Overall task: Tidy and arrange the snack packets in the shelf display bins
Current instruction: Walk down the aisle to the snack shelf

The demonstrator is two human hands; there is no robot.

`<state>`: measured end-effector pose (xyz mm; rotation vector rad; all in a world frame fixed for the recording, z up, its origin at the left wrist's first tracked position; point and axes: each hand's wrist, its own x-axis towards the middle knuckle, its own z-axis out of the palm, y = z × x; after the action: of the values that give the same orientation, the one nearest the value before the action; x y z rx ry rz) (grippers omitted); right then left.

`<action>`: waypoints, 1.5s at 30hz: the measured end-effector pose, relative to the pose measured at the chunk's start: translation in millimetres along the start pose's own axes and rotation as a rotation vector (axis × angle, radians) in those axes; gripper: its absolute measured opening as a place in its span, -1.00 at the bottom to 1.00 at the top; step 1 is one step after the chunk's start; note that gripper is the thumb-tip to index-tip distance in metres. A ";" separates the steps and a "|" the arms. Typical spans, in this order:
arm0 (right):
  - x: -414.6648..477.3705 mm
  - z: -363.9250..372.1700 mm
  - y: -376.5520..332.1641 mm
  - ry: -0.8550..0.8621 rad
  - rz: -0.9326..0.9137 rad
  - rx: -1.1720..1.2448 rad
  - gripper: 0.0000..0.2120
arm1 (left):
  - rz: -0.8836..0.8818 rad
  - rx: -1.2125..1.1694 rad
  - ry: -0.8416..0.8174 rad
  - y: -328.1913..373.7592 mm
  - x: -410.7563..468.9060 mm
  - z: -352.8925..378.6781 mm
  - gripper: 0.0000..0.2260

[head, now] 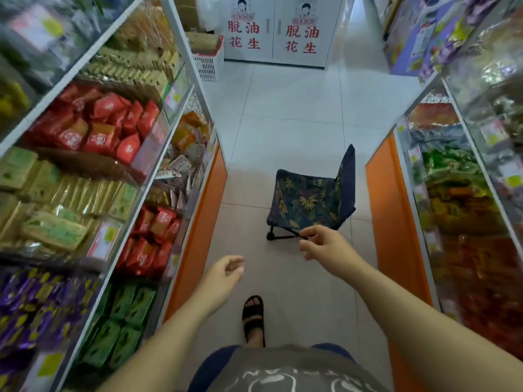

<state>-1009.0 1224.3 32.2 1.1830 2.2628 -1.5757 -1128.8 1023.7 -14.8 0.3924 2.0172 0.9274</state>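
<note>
Shelf bins run along both sides of a narrow aisle. On the left, red snack packets (107,125) fill an upper bin, pale green packets (53,199) sit below, with purple packets (36,304) and dark green packets (121,326) at the bottom. The right shelf (458,210) holds green, orange and red packets behind clear fronts. My left hand (223,274) hangs over the floor with loosely curled fingers and holds nothing. My right hand (325,243) is stretched forward, fingers apart and empty, in front of a small folding chair (308,199).
The folding chair with leaf-pattern fabric stands in the middle of the aisle. A white plastic basket (208,65) sits at the far left end. White cabinets with red characters (277,29) close the aisle. Orange shelf bases (390,205) line both sides. My sandalled foot (253,315) is on the tile.
</note>
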 end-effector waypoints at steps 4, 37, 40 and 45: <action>46.4 -9.7 -19.5 0.019 0.024 -0.006 -0.75 | 0.084 0.030 -0.005 51.1 63.2 -37.5 -0.83; 380.7 26.2 -282.8 -0.484 -0.414 -0.439 -0.74 | -0.144 -0.342 0.571 126.6 251.6 -204.3 -0.83; 384.2 37.0 -288.2 -0.535 -0.412 -0.471 -0.75 | -0.144 -0.354 0.592 123.4 256.5 -223.0 -0.84; 394.2 38.7 -298.4 -0.554 -0.425 -0.506 -0.82 | -0.142 -0.417 0.584 125.6 267.6 -236.5 -0.84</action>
<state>-1487.7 1353.4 29.5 0.1204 2.3738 -1.1174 -1484.4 1151.6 7.3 -0.2838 2.2376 1.4516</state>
